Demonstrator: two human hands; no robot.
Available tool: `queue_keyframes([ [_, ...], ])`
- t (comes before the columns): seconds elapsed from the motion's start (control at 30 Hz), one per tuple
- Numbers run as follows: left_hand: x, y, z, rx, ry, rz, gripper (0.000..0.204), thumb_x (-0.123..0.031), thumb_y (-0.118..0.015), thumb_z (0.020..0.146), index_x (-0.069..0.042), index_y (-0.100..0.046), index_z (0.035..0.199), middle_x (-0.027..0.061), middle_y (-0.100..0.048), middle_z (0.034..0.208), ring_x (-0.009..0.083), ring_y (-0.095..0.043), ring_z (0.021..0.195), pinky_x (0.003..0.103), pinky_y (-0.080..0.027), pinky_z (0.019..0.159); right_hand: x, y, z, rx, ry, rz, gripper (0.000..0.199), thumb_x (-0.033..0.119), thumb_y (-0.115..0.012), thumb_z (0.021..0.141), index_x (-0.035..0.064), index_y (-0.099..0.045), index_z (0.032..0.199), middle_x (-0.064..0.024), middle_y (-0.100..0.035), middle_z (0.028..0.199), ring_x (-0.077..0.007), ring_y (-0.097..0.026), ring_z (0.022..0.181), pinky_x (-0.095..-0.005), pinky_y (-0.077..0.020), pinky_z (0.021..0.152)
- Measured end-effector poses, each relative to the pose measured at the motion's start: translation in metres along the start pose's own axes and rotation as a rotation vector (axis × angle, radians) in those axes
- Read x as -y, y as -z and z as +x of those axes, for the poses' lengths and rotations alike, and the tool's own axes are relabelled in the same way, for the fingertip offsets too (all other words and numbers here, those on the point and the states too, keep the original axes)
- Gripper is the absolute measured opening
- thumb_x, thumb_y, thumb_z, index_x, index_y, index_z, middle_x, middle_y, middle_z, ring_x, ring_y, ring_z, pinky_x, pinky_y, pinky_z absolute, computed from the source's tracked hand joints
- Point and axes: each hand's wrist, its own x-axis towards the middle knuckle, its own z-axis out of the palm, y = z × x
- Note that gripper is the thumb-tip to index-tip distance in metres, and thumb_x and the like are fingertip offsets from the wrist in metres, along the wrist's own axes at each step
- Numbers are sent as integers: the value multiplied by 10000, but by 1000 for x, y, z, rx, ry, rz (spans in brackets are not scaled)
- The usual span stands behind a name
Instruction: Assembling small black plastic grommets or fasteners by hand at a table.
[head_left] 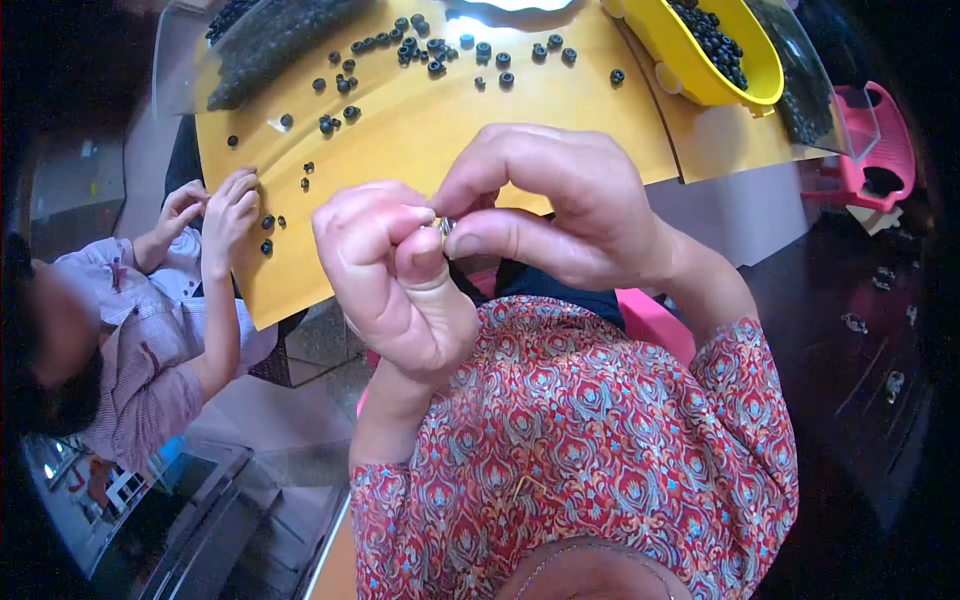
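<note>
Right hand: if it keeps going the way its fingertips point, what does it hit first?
The right hand points left, fingertips pinching a small metallic part. Straight on, it would first meet that part and the left hand fingers gripping it from the other side. They already touch, so there is no free travel.

Small metallic part: silvery, shiny, only a sliver visible; shape cannot be told. It sits pinched between the fingertips of the left hand and the right hand, raised above the yellow-orange table, close to the camera. Left thumb and forefinger close on it from the left; right thumb presses in from below right.
</note>
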Motion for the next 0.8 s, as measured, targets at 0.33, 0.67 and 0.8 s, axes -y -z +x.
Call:
queue_keyframes([
  [0.33, 18, -3, -3, -140, 724, -856, 167, -190, -495, 954, -23, -497, 946, 50, -515, 835, 149, -511, 761, 282, -426, 720, -29, 13, 3, -53, -187, -56, 115, 30, -651, 818, -8, -634, 924, -59, -650, 835, -112, -616, 774, -240, -487, 697],
  [0.67, 47, -3, -8, -128, 978, -881, 152, -168, -526, 938, -18, -544, 944, 66, -590, 797, 152, -583, 745, 281, -470, 710, -158, 104, 59, -327, -128, -835, 117, 0, -606, 753, 20, -665, 853, -164, -639, 847, -269, -632, 789, -349, -513, 711],
  [0.8, 60, -3, -17, -145, 1070, -842, 160, -178, -545, 929, -18, -552, 932, 61, -592, 769, 140, -575, 714, 273, -471, 695, -172, 112, 77, -273, -273, -998, 147, 7, -614, 749, 17, -670, 884, -194, -621, 934, -319, -624, 834, -364, -513, 756],
])
